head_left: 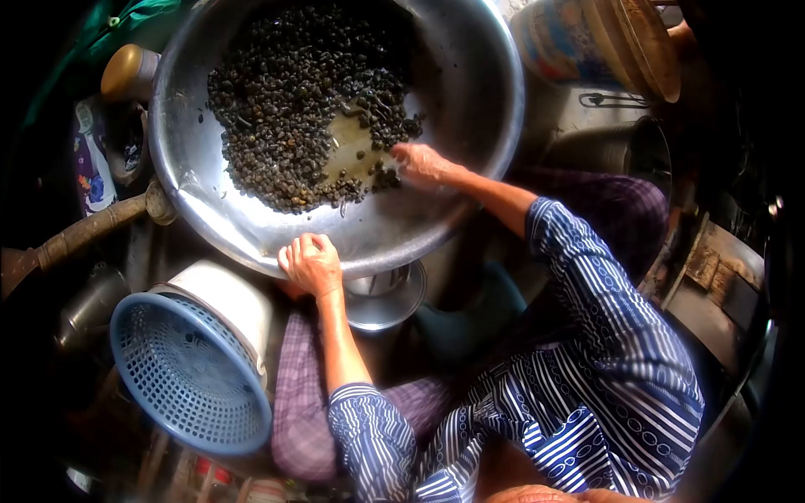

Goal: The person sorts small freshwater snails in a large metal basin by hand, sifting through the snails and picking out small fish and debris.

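Note:
A wide metal basin holds a heap of small dark shells, which look like snails, with some murky yellowish water showing among them. My left hand grips the basin's near rim, its fingers bent over the edge. Inside the basin, at the right side of the heap, my right hand is down close to the shells with its fingers curled together. Those fingers are slightly blurred, and whatever they may hold is hidden.
A blue perforated basket leans against a white bucket at lower left. Beneath the basin's near edge is a smaller metal bowl. A large tub lies at upper right. A jar with a gold lid is at upper left.

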Available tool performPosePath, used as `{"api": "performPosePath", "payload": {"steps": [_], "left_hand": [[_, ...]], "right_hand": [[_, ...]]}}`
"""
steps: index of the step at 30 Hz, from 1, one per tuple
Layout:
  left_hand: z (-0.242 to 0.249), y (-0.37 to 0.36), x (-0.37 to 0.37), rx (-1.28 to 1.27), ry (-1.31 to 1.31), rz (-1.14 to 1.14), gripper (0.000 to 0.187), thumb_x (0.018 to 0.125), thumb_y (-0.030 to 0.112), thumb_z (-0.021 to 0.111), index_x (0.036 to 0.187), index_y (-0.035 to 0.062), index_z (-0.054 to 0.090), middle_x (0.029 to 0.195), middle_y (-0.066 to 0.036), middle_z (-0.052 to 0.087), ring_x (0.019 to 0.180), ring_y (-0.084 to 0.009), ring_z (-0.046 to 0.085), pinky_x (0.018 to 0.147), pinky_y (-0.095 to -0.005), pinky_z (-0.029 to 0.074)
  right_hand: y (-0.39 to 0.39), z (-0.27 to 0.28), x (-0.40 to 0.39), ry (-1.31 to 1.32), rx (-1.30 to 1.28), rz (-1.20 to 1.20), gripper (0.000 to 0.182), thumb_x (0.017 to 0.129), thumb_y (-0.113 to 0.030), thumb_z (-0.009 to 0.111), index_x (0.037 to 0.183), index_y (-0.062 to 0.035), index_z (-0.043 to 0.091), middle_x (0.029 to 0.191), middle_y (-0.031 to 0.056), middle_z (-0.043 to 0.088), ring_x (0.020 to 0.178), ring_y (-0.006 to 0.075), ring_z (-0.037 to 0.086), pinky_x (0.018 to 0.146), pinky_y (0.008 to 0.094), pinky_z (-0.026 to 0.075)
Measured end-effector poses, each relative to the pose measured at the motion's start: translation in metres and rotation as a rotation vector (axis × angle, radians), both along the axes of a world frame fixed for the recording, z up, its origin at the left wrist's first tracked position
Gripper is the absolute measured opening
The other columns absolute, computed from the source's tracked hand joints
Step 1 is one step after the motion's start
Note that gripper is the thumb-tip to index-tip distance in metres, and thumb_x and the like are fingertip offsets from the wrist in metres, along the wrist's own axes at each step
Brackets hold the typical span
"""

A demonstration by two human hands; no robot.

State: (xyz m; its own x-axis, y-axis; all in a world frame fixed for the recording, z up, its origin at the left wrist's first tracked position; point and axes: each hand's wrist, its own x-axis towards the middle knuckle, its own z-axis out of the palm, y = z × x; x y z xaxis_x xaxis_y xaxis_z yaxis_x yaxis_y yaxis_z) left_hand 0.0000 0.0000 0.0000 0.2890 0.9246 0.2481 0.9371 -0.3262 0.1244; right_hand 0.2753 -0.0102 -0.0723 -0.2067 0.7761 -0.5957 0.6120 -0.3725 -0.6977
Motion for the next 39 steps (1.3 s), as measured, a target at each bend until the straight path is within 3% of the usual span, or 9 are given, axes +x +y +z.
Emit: {"api": "performPosePath", "payload": {"steps": [2,5,9,13,17,23,27,38,39], "left_hand": [[0.0,0.0,0.003,0.0,-0.013,-0.002,0.013,0.068,0.007,0.058,0.056,0.0068,0.052,0.059,-0.006,0.052,0.062,-0.0229,0.052,0.08,-0.035,0.041],[0.005,-0.002,-0.004,0.02,0.021,0.007,0.013,0.068,0.006,0.058,0.056,0.0066,0.052,0.059,-0.007,0.052,0.061,-0.0232,0.052,0.079,-0.0352,0.042],[0.003,-0.004,-0.003,0.004,0.01,0.002,0.013,0.067,0.006,0.059,0.056,0.0068,0.052,0.059,-0.007,0.051,0.061,-0.0234,0.052,0.078,-0.0353,0.042],[0.003,-0.005,-0.003,0.022,0.005,-0.009,0.013,0.067,0.006,0.059,0.056,0.0069,0.052,0.058,-0.007,0.051,0.061,-0.0234,0.052,0.077,-0.0353,0.042],[0.005,-0.004,-0.004,0.006,0.026,-0.006,0.014,0.07,0.009,0.057,0.057,0.0065,0.053,0.06,-0.006,0.054,0.061,-0.0241,0.051,0.076,-0.0352,0.04],[0.004,-0.001,-0.001,0.028,0.01,-0.008,0.016,0.071,0.009,0.056,0.056,0.0066,0.052,0.059,-0.006,0.053,0.062,-0.0246,0.051,0.075,-0.0355,0.04],[0.003,0.0,-0.003,-0.004,0.027,0.015,0.015,0.07,0.01,0.057,0.056,0.0068,0.052,0.059,-0.006,0.053,0.063,-0.0241,0.051,0.076,-0.0352,0.04],[0.001,0.0,-0.005,-0.007,-0.002,-0.004,0.013,0.069,0.007,0.057,0.057,0.0057,0.053,0.059,-0.006,0.052,0.061,-0.023,0.051,0.078,-0.0355,0.04],[0.001,-0.001,-0.004,-0.012,-0.008,-0.007,0.012,0.068,0.005,0.058,0.057,0.0048,0.052,0.059,-0.007,0.051,0.062,-0.0234,0.051,0.078,-0.036,0.041]], "right_hand": [[-0.004,0.001,0.002,-0.264,0.074,-0.601,0.038,0.072,-0.018,0.054,0.108,-0.0054,0.051,0.104,0.0182,0.058,0.101,0.0341,0.054,0.089,0.0401,0.041],[-0.007,-0.014,0.008,-0.382,0.124,-0.762,0.036,0.072,-0.016,0.05,0.105,-0.0022,0.047,0.107,0.0233,0.05,0.1,0.0408,0.05,0.086,0.0459,0.041],[0.001,-0.017,-0.018,-0.481,0.086,-0.645,0.041,0.07,-0.01,0.056,0.107,0.0014,0.043,0.109,0.024,0.046,0.1,0.0395,0.051,0.085,0.045,0.044],[0.014,-0.027,-0.085,-0.207,0.159,-0.537,0.049,0.068,-0.006,0.054,0.112,0.0053,0.039,0.11,0.0278,0.042,0.102,0.0417,0.048,0.087,0.0435,0.043],[0.035,-0.002,-0.118,0.011,0.212,-0.247,0.049,0.071,-0.005,0.046,0.12,-0.0091,0.046,0.121,0.0229,0.044,0.109,0.0371,0.047,0.091,0.042,0.041],[0.02,-0.016,-0.003,-0.375,0.481,-0.473,0.017,0.069,-0.01,0.056,0.085,-0.0113,0.062,0.09,0.0108,0.059,0.088,0.029,0.055,0.077,0.0377,0.046],[0.022,-0.019,0.022,-0.407,0.709,-0.136,0.019,0.074,-0.006,0.051,0.091,-0.0106,0.06,0.095,0.0106,0.054,0.096,0.0281,0.051,0.08,0.0377,0.044],[0.007,-0.026,0.034,-0.537,0.385,0.048,0.021,0.076,-0.01,0.052,0.096,-0.0066,0.058,0.096,0.0124,0.057,0.094,0.0311,0.056,0.076,0.0406,0.047],[0.01,-0.019,0.032,-0.565,0.291,0.242,0.02,0.075,-0.01,0.052,0.093,-0.0062,0.058,0.094,0.0128,0.058,0.092,0.0313,0.057,0.075,0.0408,0.047]]}}
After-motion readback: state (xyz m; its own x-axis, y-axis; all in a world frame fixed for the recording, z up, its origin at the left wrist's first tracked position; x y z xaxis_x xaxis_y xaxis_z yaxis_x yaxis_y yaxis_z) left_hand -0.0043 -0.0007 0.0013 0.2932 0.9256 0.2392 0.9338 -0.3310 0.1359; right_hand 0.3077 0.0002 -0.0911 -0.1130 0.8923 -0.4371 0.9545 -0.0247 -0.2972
